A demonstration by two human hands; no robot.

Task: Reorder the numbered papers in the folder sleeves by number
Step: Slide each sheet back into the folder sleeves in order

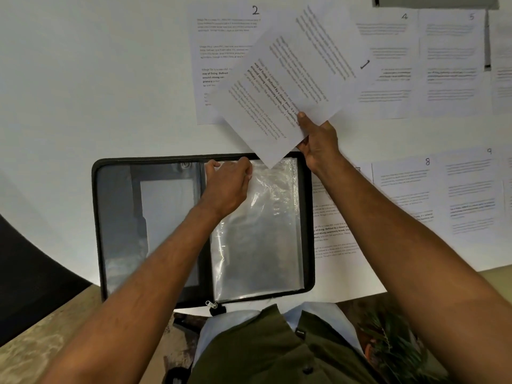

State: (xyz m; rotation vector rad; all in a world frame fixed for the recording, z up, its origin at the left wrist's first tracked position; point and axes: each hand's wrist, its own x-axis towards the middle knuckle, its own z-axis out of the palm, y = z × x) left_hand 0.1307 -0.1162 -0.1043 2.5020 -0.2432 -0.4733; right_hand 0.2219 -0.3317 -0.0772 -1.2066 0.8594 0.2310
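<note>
Folder lies unzipped on the white desk at the near left, and over its right half the left hand pinches the top edge of the front clear sleeve, which looks empty. Further right, the right hand grips paper 1 by its lower edge, tilted just above the sleeve mouth. Papers 2, 4, 5, 8 and 9 lie on the desk, so refilling seems barely begun

My right hand holds paper 1 tilted above the open black folder, my left hand pinching its clear sleeve.
</note>
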